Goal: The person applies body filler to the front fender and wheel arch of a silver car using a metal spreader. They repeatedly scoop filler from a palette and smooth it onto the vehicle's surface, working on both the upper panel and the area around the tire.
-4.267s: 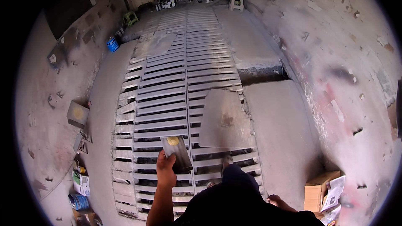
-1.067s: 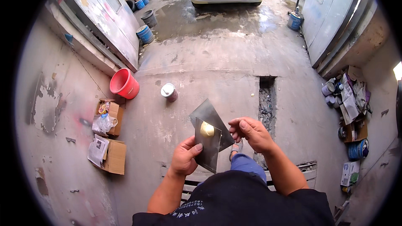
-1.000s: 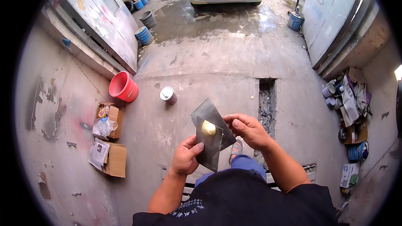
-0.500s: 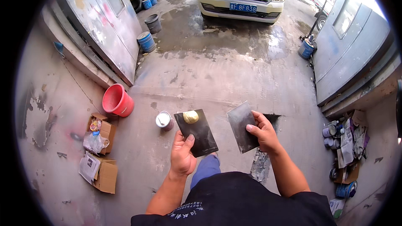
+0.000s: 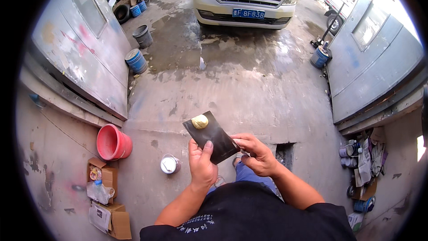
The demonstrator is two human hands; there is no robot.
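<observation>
My left hand (image 5: 202,165) grips a dark, flat rectangular plate (image 5: 217,136) by its lower left part, thumb on top. A rounded lump of yellow putty (image 5: 199,122) sits near the plate's far left corner. At the plate's right edge my right hand (image 5: 258,155) is closed with its fingers pinched. Only a thin edge of the second dark plate (image 5: 241,150) shows at its fingertips, the sheet being turned nearly edge-on. Whether the two plates touch, I cannot tell.
A lidded can (image 5: 169,164) stands on the floor to the left, beyond it a red bucket (image 5: 114,143) and cardboard boxes (image 5: 119,224). A floor pit (image 5: 284,152) opens near my right arm. Ahead, a van (image 5: 245,2) stands with its hood raised, between metal doors (image 5: 80,40).
My right hand has come left to the edge of the left plate, and its plate has turned from face-up to nearly edge-on. The view has shifted; my left hand keeps its grip.
</observation>
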